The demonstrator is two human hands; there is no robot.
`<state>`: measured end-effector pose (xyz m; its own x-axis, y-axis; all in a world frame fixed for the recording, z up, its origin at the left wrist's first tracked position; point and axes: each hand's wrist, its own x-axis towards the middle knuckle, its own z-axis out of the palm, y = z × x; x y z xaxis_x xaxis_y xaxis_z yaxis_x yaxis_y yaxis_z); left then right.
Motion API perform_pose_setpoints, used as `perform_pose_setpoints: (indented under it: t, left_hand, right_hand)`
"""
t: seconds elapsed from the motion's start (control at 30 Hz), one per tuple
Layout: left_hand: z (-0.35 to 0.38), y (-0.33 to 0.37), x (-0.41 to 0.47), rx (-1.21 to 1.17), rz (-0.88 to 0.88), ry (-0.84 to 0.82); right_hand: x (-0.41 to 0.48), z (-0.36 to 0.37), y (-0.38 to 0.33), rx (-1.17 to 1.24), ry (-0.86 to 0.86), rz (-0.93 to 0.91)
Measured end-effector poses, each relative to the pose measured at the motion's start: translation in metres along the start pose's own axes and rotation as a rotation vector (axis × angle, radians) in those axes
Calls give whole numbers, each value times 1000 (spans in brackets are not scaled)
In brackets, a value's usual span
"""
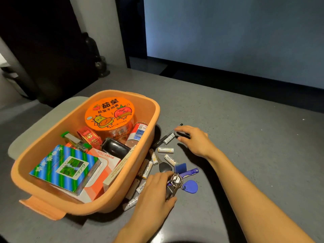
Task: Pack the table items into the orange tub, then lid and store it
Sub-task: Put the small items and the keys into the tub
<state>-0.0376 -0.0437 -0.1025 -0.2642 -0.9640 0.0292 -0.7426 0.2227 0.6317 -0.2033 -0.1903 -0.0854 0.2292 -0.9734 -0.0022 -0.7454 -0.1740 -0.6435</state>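
A pale grey-green plastic lid (52, 120) lies flat on the grey speckled counter (245, 137), partly under the far left side of the orange plastic tub (152, 109). The tub stands open and holds a blue-and-green striped card box (64, 168) at its near end, resting on a red-and-white flat carton (103, 165). Beyond these are a green-tipped stapler (75, 140), a red-and-gold tape roll (89, 136), a glossy black case (114, 148), a round orange instant-noodle bowl (109, 114) and a red-and-white can (138, 133) leaning at the right wall.

Just right of the tub, white cylindrical batteries (165, 149) lie scattered on the counter, some touching the tub's base. The left hand (156, 192) rests palm down among the near ones, its fingers (166, 174) curled over a metal key ring with keys (175, 181); a blue teardrop fob (191, 186) and a purple pen-like stick (190, 172) lie beside it. Whether the keys are actually pinched cannot be told.

Farther back, the right hand (194, 139) hovers low with fingers (182, 128) loosely spread, the tips touching or just over a black pen (166, 136) and one battery.
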Motion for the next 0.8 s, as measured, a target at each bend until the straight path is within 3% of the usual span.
perform_pose_setpoints:
  t: [0.3, 0.6, 0.8]
  left_hand:
    - [-6, -1, 8, -247, -125, 97]
    - [-26, 23, 15, -359, -83, 142]
    - [-62, 55, 8, -423, 59, 204]
  right_hand:
    - [53, 7, 15, -277, -58, -35]
    - [9, -33, 17, -33, 7, 47]
    - [-34, -82, -1, 62, 83, 77]
